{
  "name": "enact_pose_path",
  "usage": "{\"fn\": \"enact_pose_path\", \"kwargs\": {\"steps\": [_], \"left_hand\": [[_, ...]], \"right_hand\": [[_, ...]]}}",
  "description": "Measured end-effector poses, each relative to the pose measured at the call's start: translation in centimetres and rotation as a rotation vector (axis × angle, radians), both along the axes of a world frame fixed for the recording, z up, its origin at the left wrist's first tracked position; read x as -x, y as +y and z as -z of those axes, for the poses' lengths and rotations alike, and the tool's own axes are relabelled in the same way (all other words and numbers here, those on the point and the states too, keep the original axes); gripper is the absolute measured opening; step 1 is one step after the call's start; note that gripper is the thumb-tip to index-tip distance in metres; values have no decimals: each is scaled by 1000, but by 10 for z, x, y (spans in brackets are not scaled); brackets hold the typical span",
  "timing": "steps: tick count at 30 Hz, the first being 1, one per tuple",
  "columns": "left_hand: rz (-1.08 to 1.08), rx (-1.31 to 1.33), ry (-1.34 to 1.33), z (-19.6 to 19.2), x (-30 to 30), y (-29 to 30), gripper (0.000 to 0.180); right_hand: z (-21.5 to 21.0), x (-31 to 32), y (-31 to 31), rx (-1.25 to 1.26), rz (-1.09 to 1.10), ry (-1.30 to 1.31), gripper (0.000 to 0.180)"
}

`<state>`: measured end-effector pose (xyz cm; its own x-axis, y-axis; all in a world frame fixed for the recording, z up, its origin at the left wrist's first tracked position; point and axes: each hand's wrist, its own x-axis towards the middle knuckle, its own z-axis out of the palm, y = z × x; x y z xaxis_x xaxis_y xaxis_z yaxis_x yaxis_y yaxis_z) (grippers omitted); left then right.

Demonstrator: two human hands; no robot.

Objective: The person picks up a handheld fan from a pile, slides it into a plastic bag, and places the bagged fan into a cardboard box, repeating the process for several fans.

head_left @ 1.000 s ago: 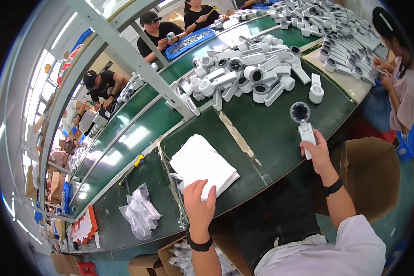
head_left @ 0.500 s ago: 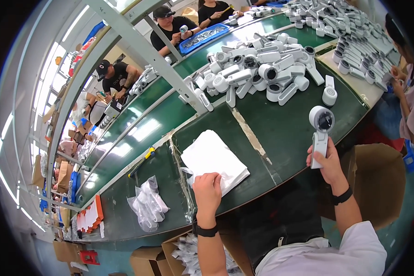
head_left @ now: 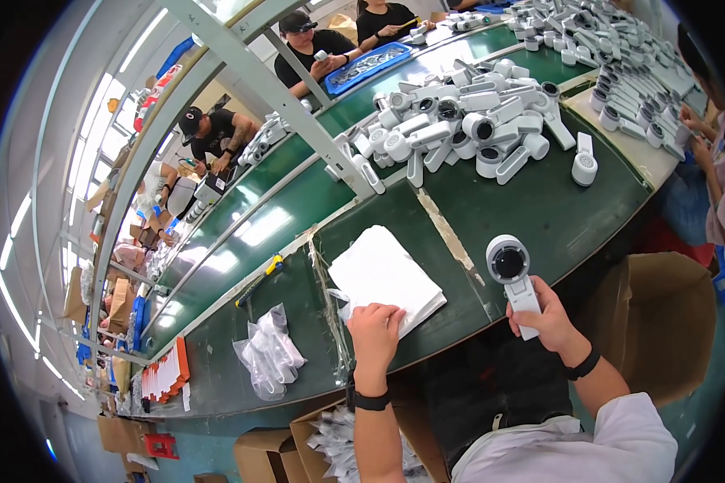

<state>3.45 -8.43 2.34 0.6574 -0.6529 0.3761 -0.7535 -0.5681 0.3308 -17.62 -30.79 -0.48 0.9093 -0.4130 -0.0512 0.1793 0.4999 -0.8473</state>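
Observation:
In my right hand is a white-and-grey handheld fan, gripped by its handle. Its round head, with a dark centre, points up over the table's near edge. My left hand rests at the near left edge of a stack of white plastic bags, its fingers curled and pinching the edge. A clear flap sticks out beside those fingers. Beyond the stack lies a big heap of similar fans, and one single fan lies apart at its right.
Left of the stack, a clear bag with wrapped pieces and a yellow-and-black tool lie on the green table. Cardboard boxes stand below, one open box at right. A metal frame post crosses above the table. Several people work around.
My right hand has brought the fan left and nearer to me, turning its head more toward me. My left hand stays at the bag stack. The whole view has shifted slightly.

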Motion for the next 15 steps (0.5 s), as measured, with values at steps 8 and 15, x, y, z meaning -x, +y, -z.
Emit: {"fn": "enact_pose_path", "kwargs": {"steps": [8,15], "left_hand": [[1,11,-38,1,-2,5,9],[24,81,-22,0,-2,3,13]], "right_hand": [[-3,-1,4,-5,-54,20,44],[-2,0,7,-7,-71,26,45]]}}
